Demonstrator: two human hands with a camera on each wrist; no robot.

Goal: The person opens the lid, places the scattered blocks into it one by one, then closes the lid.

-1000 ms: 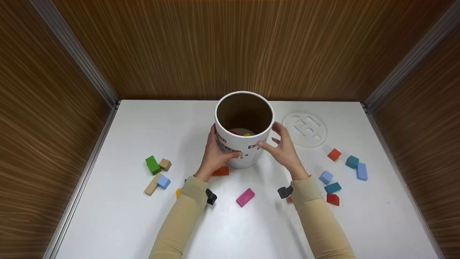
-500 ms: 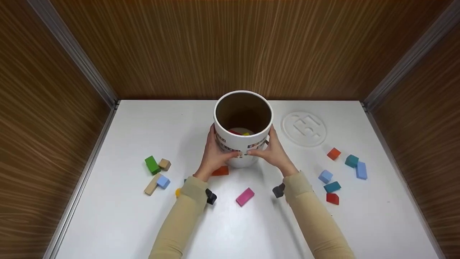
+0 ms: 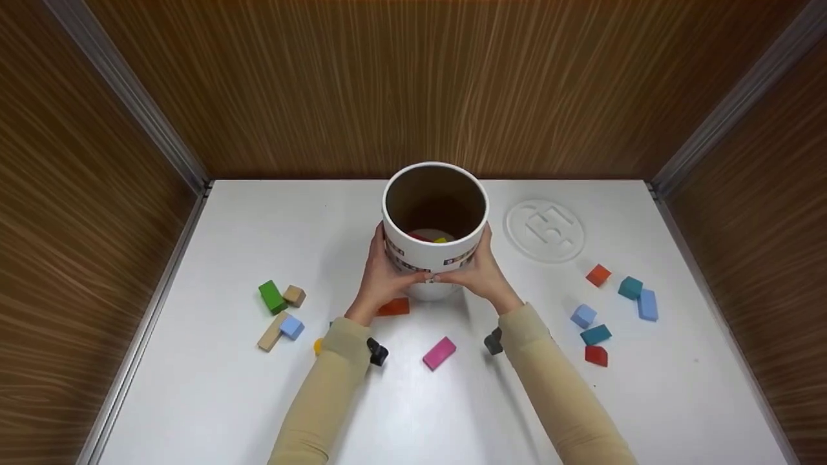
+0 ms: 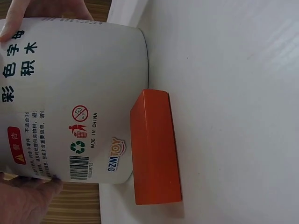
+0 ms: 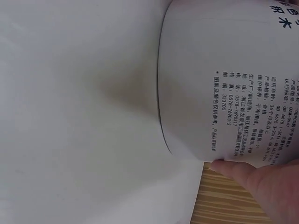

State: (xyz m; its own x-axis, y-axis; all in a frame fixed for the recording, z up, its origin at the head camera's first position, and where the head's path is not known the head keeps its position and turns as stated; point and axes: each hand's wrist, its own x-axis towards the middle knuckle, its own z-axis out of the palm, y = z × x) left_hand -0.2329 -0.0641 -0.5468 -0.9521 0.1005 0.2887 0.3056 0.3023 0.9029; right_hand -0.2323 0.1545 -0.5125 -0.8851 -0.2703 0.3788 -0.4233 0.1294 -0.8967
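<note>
A tall white cylindrical canister (image 3: 408,248) stands upright near the back middle, without a cover on its top. Down inside it, red and yellow blocks (image 3: 440,240) show. My left hand (image 3: 378,278) holds its left side and my right hand (image 3: 483,274) holds its right side, thumbs meeting across the front. Printed writing and a barcode cover the canister wall (image 4: 107,70) in the left wrist view. An orange block (image 4: 156,149) lies right at its base. The fingers behind the canister are mostly hidden.
A round white lid (image 3: 546,231) with raised shapes lies back right. Several coloured blocks are scattered right, including a red one (image 3: 596,356). More lie left, among them a green block (image 3: 272,297). A pink block (image 3: 439,353) lies in front. Wood-grained panels (image 3: 413,84) enclose the table.
My right hand has moved left from beside the canister and taken hold of its right side, thumb coming across to the left thumb. The left hand keeps its hold.
</note>
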